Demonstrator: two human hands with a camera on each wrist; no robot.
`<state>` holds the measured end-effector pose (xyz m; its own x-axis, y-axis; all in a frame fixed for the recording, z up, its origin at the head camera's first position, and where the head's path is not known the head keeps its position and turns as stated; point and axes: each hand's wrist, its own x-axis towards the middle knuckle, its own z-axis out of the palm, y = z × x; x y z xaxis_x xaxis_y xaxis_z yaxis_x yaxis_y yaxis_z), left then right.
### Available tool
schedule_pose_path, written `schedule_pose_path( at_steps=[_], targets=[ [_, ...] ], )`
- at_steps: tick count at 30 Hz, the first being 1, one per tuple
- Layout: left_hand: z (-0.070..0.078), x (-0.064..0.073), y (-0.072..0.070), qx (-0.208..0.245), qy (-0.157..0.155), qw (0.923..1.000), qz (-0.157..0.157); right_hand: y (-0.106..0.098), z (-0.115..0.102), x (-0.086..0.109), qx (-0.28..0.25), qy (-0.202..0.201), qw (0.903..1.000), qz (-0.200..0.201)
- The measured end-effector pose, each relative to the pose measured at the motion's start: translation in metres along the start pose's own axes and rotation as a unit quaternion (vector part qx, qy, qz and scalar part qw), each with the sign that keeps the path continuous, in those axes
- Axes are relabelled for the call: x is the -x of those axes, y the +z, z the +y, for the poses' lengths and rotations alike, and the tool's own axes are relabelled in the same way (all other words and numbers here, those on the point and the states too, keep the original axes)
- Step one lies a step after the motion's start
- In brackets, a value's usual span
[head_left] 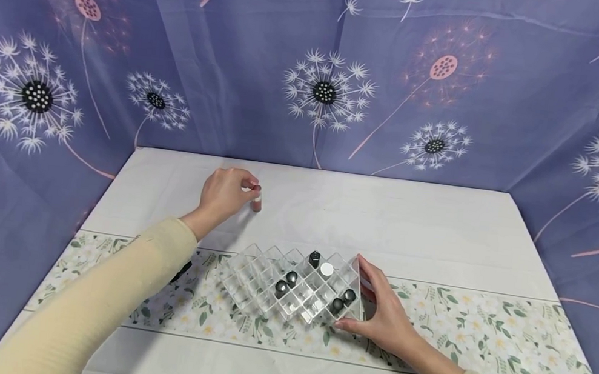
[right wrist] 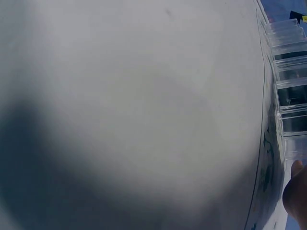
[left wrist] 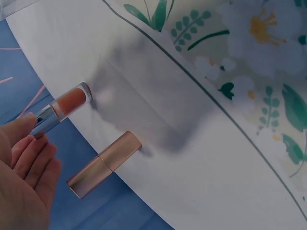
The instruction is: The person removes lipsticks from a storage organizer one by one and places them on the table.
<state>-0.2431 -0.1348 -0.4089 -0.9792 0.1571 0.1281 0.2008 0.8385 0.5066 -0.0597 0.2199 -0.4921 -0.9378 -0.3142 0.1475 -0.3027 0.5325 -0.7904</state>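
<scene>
My left hand [head_left: 226, 193] is over the far left part of the table, pinching a lip gloss tube [left wrist: 72, 101] by its silver cap between thumb and fingertips. Coral colour shows through the tube's clear body. Beside it, in the left wrist view, stands a rose-gold lipstick [left wrist: 106, 164], apart from the fingers. My right hand [head_left: 387, 315] grips the right end of a clear organizer [head_left: 245, 285] with diamond-shaped compartments, fingers behind and thumb in front. Several dark-capped tubes [head_left: 281, 287] and one white-topped tube [head_left: 327, 270] sit in its compartments.
The white table [head_left: 438, 226] carries a floral runner [head_left: 470, 333] under the organizer. A dark object [head_left: 181, 271] shows beside the left forearm, partly hidden by it. Purple dandelion-print curtains [head_left: 244, 84] border the table at the back and sides.
</scene>
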Motion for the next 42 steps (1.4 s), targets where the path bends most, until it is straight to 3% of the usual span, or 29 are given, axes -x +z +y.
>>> schedule_pose_path(
  at_steps=[31,42],
  targets=[
    [-0.001,0.004,-0.005,-0.016,0.006,0.9998,-0.01,0.001,-0.001,0.0,-0.001,-0.003,1.0,0.003],
    [0.006,0.007,-0.024,-0.01,0.008,0.9993,-0.036,0.0,-0.001,0.0,0.003,0.0,1.0,0.002]
  ],
)
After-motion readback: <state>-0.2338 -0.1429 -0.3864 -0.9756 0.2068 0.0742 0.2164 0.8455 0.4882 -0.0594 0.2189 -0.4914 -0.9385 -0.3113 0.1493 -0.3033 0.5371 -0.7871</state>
